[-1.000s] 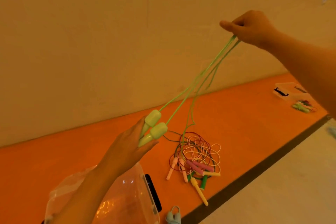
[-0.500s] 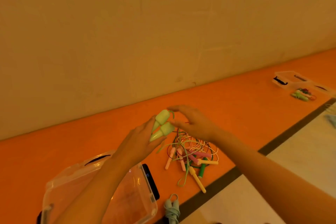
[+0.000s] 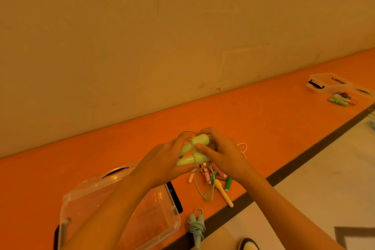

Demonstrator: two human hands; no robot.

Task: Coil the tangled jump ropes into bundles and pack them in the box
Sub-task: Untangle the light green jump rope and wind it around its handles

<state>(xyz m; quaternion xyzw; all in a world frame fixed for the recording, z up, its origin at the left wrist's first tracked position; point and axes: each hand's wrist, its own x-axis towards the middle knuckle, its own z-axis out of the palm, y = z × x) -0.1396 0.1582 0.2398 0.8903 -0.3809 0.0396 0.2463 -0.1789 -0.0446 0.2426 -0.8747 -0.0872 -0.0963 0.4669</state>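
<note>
Nearby, at my lower left, a clear plastic box [image 3: 85, 190] with black latches sits on the orange floor [image 3: 263, 119]; the orange shows straight through its walls and base. Just beside its near right corner lies a grey-blue rope bundle [image 3: 195, 227], coiled and tied. Far off to my right, against the wall, a second clear box [image 3: 322, 82] stands with a small bundle of green and red ropes [image 3: 341, 100] on the floor next to it, outside the box. What that far box holds is too small to tell.

Both my hands meet in front of me, above the floor. My left grip [image 3: 162, 164] is curled around the two pale green handles [image 3: 194, 152] of one jump rope, held side by side with their thicker ends pointing up and right. My right grip [image 3: 225, 154] is closed over those thicker ends, fingers wrapped across the top and thumb pressing between the two handles. The rope's thin green cord [image 3: 205, 189] hangs in loose loops from under my hands.

Directly beneath my hands, on the floor, lies the tangled pile of ropes [image 3: 217, 178], partly hidden by my right wrist; pink handles, a yellow handle [image 3: 224, 194] and a dark green handle [image 3: 228, 184] stick out towards me. The pile lies just right of the near box, not touching it.
</note>
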